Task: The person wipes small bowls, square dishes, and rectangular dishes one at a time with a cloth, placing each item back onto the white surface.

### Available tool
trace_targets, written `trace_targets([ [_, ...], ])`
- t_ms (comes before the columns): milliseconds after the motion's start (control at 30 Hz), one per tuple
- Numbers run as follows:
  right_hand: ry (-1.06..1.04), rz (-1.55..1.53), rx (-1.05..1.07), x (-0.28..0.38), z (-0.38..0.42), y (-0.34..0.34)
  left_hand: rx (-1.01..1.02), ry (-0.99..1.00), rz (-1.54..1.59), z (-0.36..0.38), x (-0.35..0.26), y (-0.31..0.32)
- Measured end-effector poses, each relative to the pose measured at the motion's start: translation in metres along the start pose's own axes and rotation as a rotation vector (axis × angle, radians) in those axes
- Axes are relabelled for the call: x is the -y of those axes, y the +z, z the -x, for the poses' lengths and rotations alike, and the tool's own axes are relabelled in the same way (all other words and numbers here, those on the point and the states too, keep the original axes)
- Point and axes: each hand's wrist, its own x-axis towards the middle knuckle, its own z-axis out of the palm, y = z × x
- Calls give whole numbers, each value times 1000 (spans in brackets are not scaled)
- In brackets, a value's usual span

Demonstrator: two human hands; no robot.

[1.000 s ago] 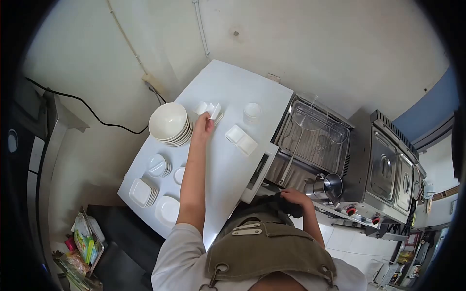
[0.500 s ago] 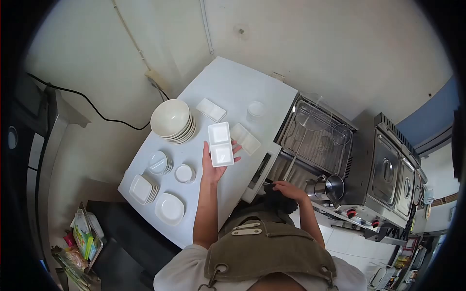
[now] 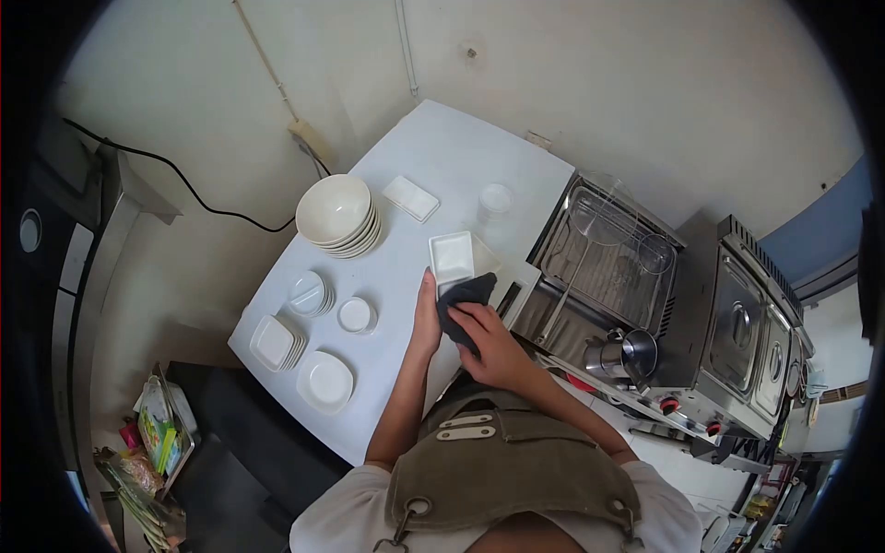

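A white two-compartment sauce dish [image 3: 452, 255] is held up over the table by my left hand [image 3: 425, 318], whose thumb lies along its left edge. My right hand [image 3: 489, 346] grips a black cloth [image 3: 468, 300] and presses it onto the dish's near compartment, which the cloth covers. Partly hidden behind the held dish, another white dish [image 3: 486, 255] lies on the table. Farther back is a white rectangular divided dish [image 3: 411, 198], with a clear cup [image 3: 495, 199] to its right.
On the white table [image 3: 442, 138] stand stacked large bowls [image 3: 334, 214], small round dishes [image 3: 310, 295], round cups [image 3: 355, 315], square dishes [image 3: 274, 343] and a shallow bowl [image 3: 325, 382]. At right are a wire-racked metal basin [image 3: 604, 267], metal pitchers [image 3: 622, 355] and a lidded steel warmer [image 3: 737, 323].
My right hand has come up from beside the apron with the black cloth and now sets it on the dish. The dish has shifted slightly right in my left hand.
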Motion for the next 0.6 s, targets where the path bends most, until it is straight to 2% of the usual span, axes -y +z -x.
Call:
trace_targets([
  [133,23,168,14,-4,-2,4,46,48,-17,16,-10,17],
  [200,41,260,-51,-5,-5,5,38,-29,49,22,-17,26],
  [267,21,282,-53,-7,-8,5,69,41,38,26,-26,34],
  [400,73,377,-103,-14,-10,11,63,-24,-152,28,-30,37],
  [467,82,515,-152,-18,-10,19,27,129,-291,25,-20,33],
  [600,218,527,-64,-11,-14,15,6,179,-376,30,-19,33],
])
